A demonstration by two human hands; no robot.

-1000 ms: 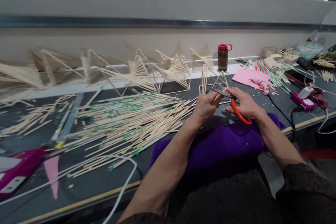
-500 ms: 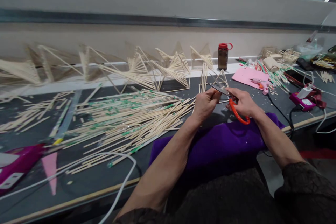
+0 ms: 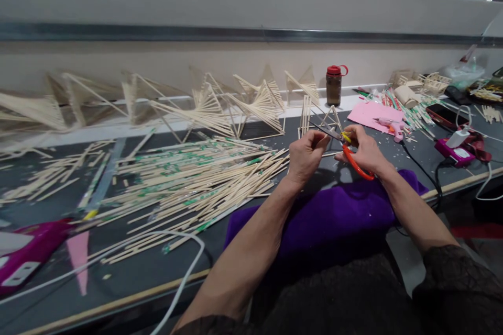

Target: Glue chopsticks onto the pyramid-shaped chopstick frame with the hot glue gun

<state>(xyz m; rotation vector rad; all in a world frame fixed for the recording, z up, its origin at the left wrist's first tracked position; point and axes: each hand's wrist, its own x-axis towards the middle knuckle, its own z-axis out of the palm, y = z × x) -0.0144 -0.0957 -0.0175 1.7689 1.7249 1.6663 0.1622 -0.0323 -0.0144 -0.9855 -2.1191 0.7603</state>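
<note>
My right hand (image 3: pixel 364 151) is closed round a pair of scissors (image 3: pixel 356 163) with orange handles; a yellow part shows near the pivot. The blades point left and away, across the fingertips of my left hand (image 3: pixel 305 154). That hand is closed in a pinch, and the pale end of a thin wooden stick (image 3: pixel 332 130) shows by its fingertips at the blades. Most of the stick is hidden. Just behind the hands stand small stick frames (image 3: pixel 305 115). Below my hands a purple cloth (image 3: pixel 334 214) lies over the table edge.
Many loose wooden sticks (image 3: pixel 220 183) spread left of my hands. Twisted stick models (image 3: pixel 204 104) line the wall, with a red-capped bottle (image 3: pixel 334 89). To the right are pink sheet (image 3: pixel 365 114), a glue gun (image 3: pixel 395 126) and a magenta power strip (image 3: pixel 454 153). A white cable (image 3: pixel 196 241) crosses front left.
The scissors have tilted slightly in my right hand, and the yellow part now shows near the pivot. My left fingers have shifted a little at the blades. The view has moved slightly.
</note>
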